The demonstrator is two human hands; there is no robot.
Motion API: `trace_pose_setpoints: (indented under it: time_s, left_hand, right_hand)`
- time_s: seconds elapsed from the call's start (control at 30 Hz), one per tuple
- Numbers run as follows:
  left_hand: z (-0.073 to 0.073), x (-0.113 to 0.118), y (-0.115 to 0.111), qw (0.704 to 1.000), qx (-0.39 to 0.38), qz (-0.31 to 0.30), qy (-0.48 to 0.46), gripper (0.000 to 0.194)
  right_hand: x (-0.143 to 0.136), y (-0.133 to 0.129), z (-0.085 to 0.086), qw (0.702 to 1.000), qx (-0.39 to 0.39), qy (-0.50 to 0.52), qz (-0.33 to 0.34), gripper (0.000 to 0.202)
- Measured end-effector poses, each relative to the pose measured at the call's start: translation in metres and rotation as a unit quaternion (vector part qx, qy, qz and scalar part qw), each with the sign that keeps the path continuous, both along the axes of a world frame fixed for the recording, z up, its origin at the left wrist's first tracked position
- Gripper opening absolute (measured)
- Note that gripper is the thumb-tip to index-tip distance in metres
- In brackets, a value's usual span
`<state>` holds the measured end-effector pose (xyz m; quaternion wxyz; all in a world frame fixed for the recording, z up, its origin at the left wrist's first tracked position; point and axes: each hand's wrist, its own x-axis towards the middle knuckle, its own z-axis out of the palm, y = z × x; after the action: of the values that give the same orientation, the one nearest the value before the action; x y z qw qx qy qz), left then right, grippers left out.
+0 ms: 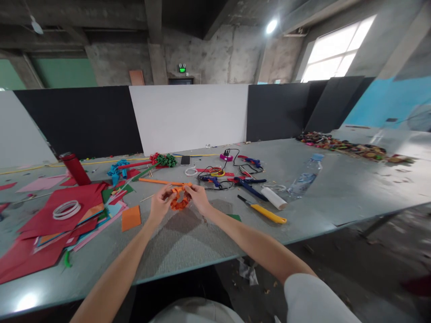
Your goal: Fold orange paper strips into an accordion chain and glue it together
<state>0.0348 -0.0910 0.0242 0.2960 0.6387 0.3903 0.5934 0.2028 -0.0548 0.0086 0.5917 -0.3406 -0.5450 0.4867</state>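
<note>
Between both hands is an orange ring of folded paper (179, 205), held just above the table. My left hand (163, 197) pinches its left side, and my right hand (198, 197) grips its upper right; the fingertips partly cover it. Just behind the hands lies a long orange paper strip or stick (156, 181); where its right end stops is hard to make out. An orange paper square (131, 218) rests left of my left hand. To the right of my right hand are a yellow-handled knife (269, 214) and dark blue pliers-like tool (252, 187).
Red paper sheets (43, 224) with white tape rolls (66, 209) cover the left side, near a red bottle (76, 168). Glue guns (212, 180) with tangled cords lie behind. A plastic water bottle (305, 176) and white roll (274, 198) are rightward. Panels (190, 119) line the back.
</note>
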Motion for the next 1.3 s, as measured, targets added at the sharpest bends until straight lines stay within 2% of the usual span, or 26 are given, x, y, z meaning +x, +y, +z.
trace_pose_setpoints:
  time_s: [0.23,0.47,0.67,0.77,0.9,1.0,1.13,1.3]
  left_hand:
    - [0.003,-0.004,0.004,0.996,-0.03,0.057,-0.06,0.034]
    - [0.003,-0.004,0.003,0.996,-0.005,0.08,-0.039,0.025]
    - [0.004,-0.003,0.001,0.997,0.0,0.074,-0.034,0.027]
    - [0.003,-0.003,0.004,0.995,-0.027,0.055,-0.079,0.034]
    - [0.002,-0.003,0.007,0.988,-0.035,0.035,-0.148,0.039]
    - [0.0,-0.005,0.008,0.984,-0.033,0.036,-0.17,0.038]
    - [-0.001,-0.006,0.01,0.974,-0.038,0.012,-0.222,0.036]
    - [-0.001,-0.008,0.014,0.952,-0.044,0.011,-0.302,0.038]
  right_hand:
    - [0.0,-0.01,0.011,0.999,0.022,0.006,0.027,0.043]
    - [0.001,-0.012,0.016,0.998,0.044,-0.035,-0.009,0.048]
    - [0.0,-0.012,0.016,1.0,0.014,-0.008,0.024,0.045]
    - [0.0,-0.013,0.017,0.999,0.019,-0.013,0.037,0.042]
    - [-0.001,-0.01,0.012,0.996,0.063,-0.06,0.033,0.039]
    - [-0.001,-0.006,0.005,0.986,0.095,-0.136,0.001,0.042]
    - [-0.001,-0.002,-0.001,0.96,0.162,-0.228,-0.036,0.028]
    - [-0.001,-0.003,-0.001,0.965,0.145,-0.215,-0.026,0.028]
